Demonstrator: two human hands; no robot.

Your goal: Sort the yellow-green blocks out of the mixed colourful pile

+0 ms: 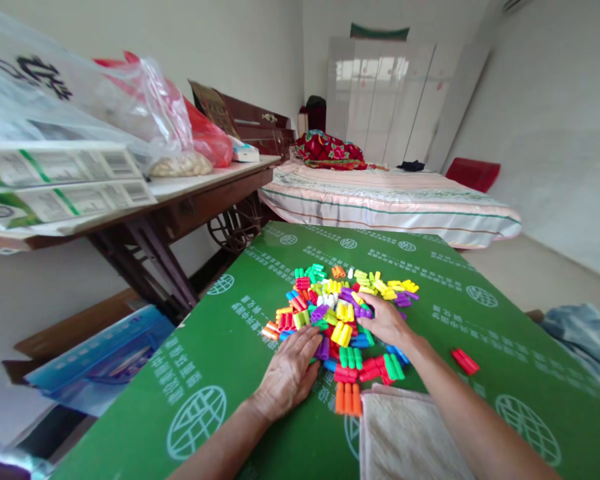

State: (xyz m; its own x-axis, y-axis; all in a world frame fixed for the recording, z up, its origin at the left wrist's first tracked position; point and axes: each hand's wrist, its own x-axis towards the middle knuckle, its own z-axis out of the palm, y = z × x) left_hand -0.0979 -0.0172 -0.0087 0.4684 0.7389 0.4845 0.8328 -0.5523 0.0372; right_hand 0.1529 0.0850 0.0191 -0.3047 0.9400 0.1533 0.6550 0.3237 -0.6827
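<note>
A heap of small round-ended plastic pieces (344,312), many joined side by side in short rows, lies on the green board (260,293). They are yellow, red, green, purple, blue, orange and white. My left hand (291,365) rests palm down at the heap's near left edge, fingers stretched over it beside a purple piece (323,348). At the right side, my right hand (384,321) has thumb and fingers closed around a purple piece (363,311), with a yellow one (357,299) by the index fingertip. An orange row (348,399) sits nearest me.
A folded pale cloth (405,433) lies at the board's near side, and a lone red piece (465,361) to the right. On the left, a sewing-machine table (220,180) carries bags (170,113) and boxes (60,180). A bed (390,200) stands beyond the board.
</note>
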